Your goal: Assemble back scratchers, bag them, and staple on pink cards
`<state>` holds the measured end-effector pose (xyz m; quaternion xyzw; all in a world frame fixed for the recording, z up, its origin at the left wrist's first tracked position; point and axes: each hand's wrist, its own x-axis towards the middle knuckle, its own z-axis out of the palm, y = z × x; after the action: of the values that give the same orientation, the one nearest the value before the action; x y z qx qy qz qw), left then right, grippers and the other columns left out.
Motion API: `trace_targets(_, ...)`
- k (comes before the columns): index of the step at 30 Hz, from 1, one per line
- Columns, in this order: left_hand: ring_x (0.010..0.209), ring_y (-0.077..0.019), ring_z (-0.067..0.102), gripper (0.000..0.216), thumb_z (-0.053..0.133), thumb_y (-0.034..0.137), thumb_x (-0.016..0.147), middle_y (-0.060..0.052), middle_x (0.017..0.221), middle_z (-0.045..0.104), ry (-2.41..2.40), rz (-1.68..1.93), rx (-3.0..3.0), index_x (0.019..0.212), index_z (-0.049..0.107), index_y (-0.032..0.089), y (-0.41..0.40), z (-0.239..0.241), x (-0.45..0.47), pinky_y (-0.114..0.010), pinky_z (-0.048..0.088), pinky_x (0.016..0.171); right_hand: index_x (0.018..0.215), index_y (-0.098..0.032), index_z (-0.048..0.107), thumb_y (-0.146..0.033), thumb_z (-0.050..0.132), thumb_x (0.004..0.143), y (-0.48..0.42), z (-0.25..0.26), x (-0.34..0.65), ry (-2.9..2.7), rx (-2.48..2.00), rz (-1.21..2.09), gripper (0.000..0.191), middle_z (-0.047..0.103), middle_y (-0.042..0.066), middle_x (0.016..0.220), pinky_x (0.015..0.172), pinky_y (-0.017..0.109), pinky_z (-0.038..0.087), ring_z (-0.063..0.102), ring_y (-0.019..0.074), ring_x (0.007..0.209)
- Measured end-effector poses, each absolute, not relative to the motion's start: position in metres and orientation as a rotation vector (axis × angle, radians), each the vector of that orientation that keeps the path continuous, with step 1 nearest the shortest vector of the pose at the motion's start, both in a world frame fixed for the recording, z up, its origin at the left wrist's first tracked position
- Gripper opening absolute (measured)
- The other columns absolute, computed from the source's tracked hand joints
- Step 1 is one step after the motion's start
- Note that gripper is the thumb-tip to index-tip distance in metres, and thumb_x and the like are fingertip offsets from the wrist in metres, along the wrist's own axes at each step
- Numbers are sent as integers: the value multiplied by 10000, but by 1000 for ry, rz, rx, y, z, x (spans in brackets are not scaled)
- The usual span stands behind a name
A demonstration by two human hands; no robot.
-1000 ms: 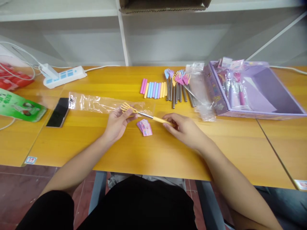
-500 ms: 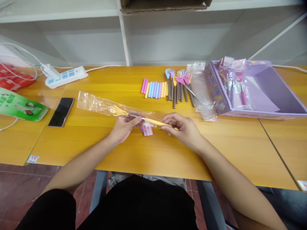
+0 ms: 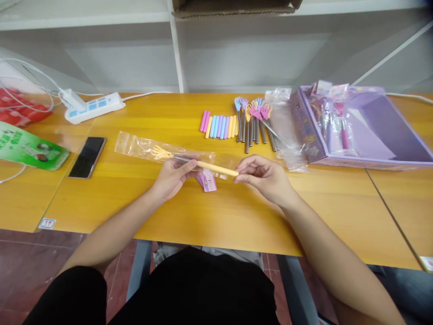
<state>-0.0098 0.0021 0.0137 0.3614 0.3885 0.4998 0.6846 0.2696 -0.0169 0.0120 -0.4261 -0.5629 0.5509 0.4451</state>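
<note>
A yellow back scratcher (image 3: pixel 216 169) with a hand-shaped head and a metal rod lies slanted between my hands. Its head and rod are inside a long clear plastic bag (image 3: pixel 131 143), while at least part of the handle seems to stick out at the right. My left hand (image 3: pixel 174 177) is closed around the bag and the scratcher where rod meets handle. With thumb and fingers, my right hand (image 3: pixel 262 177) pinches the end of the yellow handle. Just under them on the table, small pink and purple cards (image 3: pixel 209 180) are partly covered by my left hand.
Behind lie a row of coloured handles (image 3: pixel 219 126), several back scratchers without handles (image 3: pixel 252 126) and empty clear bags (image 3: pixel 287 135). A purple box (image 3: pixel 372 160) holding bagged scratchers stands right. Leftward are a phone (image 3: pixel 87 157), a power strip (image 3: pixel 96 108) and a green package (image 3: pixel 34 146).
The back scratcher has shifted left, its head deeper in the bag. The bag's far end has moved slightly right. Both hands keep their hold.
</note>
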Motion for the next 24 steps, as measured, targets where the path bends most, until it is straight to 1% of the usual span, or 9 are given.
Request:
trace_targets(2, 783, -203, 803, 344, 1005, 377, 733, -71, 895, 825, 845, 1059, 851, 936, 834, 157, -3, 13, -8, -345, 688, 773, 925, -215, 697, -482, 1004, 710, -17, 11, 267, -1421, -1041, 1318, 460, 747, 11, 809, 693, 319, 610, 715, 164, 722)
trace_targets(4, 770, -210, 798, 341, 986, 394, 760, -81, 893, 825, 813, 989, 905, 952, 830, 160, -8, 12, -5, -366, 684, 766, 937, -222, 688, -475, 1017, 687, -19, 11, 263, -1461, -1046, 1292, 484, 717, -8, 785, 652, 296, 562, 666, 149, 695)
trace_targets(7, 753, -208, 786, 347, 958, 409, 799, -85, 894, 823, 767, 918, 968, 1004, 818, 168, -15, 8, 0, -367, 666, 750, 998, -228, 681, -478, 1006, 706, -22, 10, 257, -1526, -1074, 1325, 504, 700, -18, 797, 639, 297, 523, 639, 146, 679)
trace_targets(10, 783, -200, 779, 325, 929, 417, 833, -83, 934, 822, 772, 899, 1013, 1023, 809, 182, -17, 3, 1, -362, 653, 776, 1042, -227, 675, -493, 967, 763, -25, 8, 252, -1593, -1067, 1345, 484, 703, -11, 821, 672, 320, 532, 654, 161, 696)
trace_targets(13, 928, -213, 776, 282, 926, 395, 837, -89, 1039, 816, 813, 908, 1126, 1012, 820, 201, -16, 0, 0, -359, 642, 854, 1084, -232, 681, -518, 901, 841, -26, 5, 250, -1622, -1043, 1325, 435, 694, -9, 816, 689, 325, 536, 652, 168, 717)
trace_targets(15, 1010, -222, 765, 253, 929, 377, 834, -88, 1068, 805, 823, 935, 1175, 991, 825, 209, -17, 1, 0, -354, 635, 895, 1117, -240, 677, -524, 881, 865, -26, 3, 250, -1629, -1021, 1332, 431, 708, 3, 875, 710, 323, 548, 662, 168, 755)
trace_targets(18, 979, -224, 763, 240, 928, 364, 834, -79, 1046, 786, 786, 976, 1088, 971, 810, 206, -18, 4, 1, -369, 653, 861, 1211, -261, 635, -483, 912, 846, -25, 3, 252, -1628, -918, 1405, 509, 707, 9, 981, 735, 315, 570, 676, 159, 796)
trace_targets(20, 951, -219, 762, 247, 939, 343, 818, -66, 1032, 773, 770, 1004, 979, 952, 792, 197, -17, 5, 1, -377, 669, 834, 1263, -273, 599, -438, 912, 859, -25, 5, 254, -1605, -838, 1462, 537, 678, 0, 983, 738, 308, 578, 672, 150, 801)
trace_targets(24, 956, -197, 763, 270, 957, 295, 787, -48, 1043, 761, 784, 1052, 850, 939, 769, 174, -12, 3, -2, -346, 686, 825, 1292, -269, 579, -396, 805, 973, -26, 11, 259, -1519, -734, 1592, 411, 671, 16, 988, 711, 301, 584, 670, 145, 795)
